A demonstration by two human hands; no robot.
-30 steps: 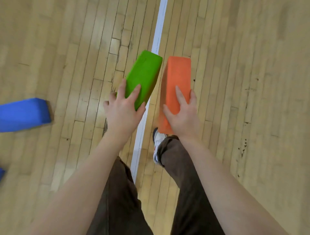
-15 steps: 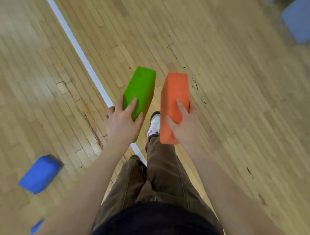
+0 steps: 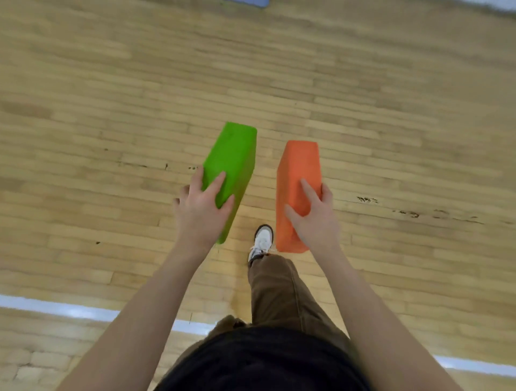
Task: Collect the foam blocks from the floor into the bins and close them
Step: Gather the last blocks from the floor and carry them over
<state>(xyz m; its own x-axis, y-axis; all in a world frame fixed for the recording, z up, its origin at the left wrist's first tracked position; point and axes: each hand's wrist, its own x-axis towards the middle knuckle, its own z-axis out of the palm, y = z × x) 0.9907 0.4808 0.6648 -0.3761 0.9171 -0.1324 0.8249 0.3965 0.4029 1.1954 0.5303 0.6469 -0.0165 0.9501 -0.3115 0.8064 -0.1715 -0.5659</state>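
I carry two foam blocks in front of me above the wooden floor. My left hand (image 3: 201, 210) grips the near end of a green foam block (image 3: 234, 156), which points away from me. My right hand (image 3: 312, 216) holds an orange foam block (image 3: 300, 164) the same way, a short gap to the right of the green one. Both blocks hang in the air, apart from each other. No bin is in view.
A white floor line (image 3: 61, 309) crosses the wooden floor behind my feet. My white shoe (image 3: 262, 241) steps forward between the blocks. A blurred blue shape (image 3: 251, 2) lies at the top edge. Dark scuff marks (image 3: 413, 213) dot the boards to the right.
I have turned while walking: the white line swung from ahead of me to behind my feet, and the blue blocks on the left left the view. Both hands keep their blocks.
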